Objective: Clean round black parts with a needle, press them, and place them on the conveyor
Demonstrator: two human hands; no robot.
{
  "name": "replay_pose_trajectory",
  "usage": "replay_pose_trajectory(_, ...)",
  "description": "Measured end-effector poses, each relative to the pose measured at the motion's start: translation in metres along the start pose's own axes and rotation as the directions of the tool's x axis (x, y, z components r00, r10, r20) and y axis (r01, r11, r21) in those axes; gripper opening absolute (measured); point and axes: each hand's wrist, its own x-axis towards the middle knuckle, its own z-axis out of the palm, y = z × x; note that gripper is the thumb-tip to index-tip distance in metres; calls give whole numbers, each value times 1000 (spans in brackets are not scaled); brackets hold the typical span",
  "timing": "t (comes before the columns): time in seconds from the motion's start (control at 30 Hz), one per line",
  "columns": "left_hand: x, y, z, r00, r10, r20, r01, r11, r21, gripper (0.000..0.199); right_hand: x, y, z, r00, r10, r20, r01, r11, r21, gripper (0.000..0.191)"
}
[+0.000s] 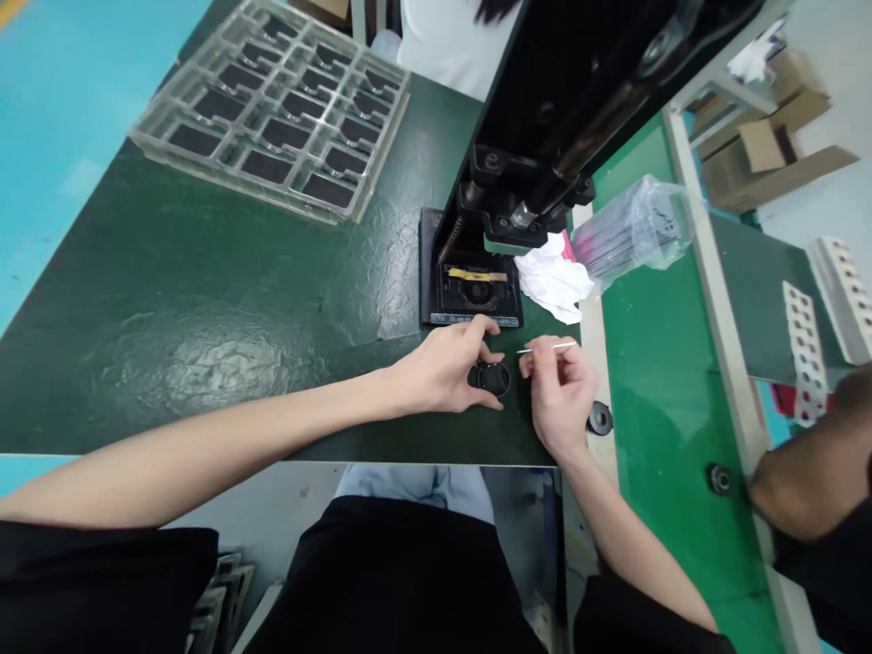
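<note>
A small round black part (pixel 493 380) lies on the dark green bench top, with a ring-like rim and a darker middle. My left hand (pixel 458 368) curls around it, thumb on the near side and fingers on the far side. Between the fingertips of my right hand (pixel 559 386) is a thin white stick (pixel 547 347), its tip pointing left toward the black part. Just beyond my left hand stands the press base (pixel 436 304), carrying a black fixture with a yellow strip (pixel 477 274) across it.
A clear tray (pixel 252 173) of black pieces lies at the back left. The black press column (pixel 538 100) rises ahead. Right of it are a white cloth (pixel 555 282) and a plastic bag (pixel 637 232). Black rings (pixel 600 418) lie by the green conveyor (pixel 671 363); another person's arm (pixel 814 459) is beyond.
</note>
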Motion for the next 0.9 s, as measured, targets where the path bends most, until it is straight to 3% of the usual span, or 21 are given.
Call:
replay_pose_trajectory(0.07,-1,0,-1,1000,17,5,-17,1000,-16,90,2,4,-1,991,71,-112,-56,990,133,28)
replay_pose_trajectory(0.13,0,2,-7,996,90,6,-90,996,-21,89,2,7,-1,985,90,-145,-70,988,139,30)
replay_pose_trajectory(0.27,10,3,-36,943,309,-125,-290,945,151,57,-1,9,1,984,17,-175,-3,997,78,33)
replay_pose_trajectory(0.37,22,-4,-56,909,315,-273,-223,921,319,43,-1,5,4,988,11,-154,0,998,67,35)
replay_pose_trajectory(0.53,28,-16,-60,943,248,-221,-156,918,364,48,0,-4,6,991,-81,-108,71,993,-93,30)
replay_pose_trajectory(0.73,25,-15,-58,943,234,-238,-138,922,361,49,2,-14,-1,962,-257,-92,237,954,-183,26)
replay_pose_trajectory(0.83,26,-16,-58,933,255,-254,-151,917,369,47,17,-31,-12,936,-338,-99,309,923,-228,24)
replay_pose_trajectory(0.9,26,-16,-56,925,272,-265,-157,910,384,47,34,-50,-20,893,-426,-145,384,890,-247,25)
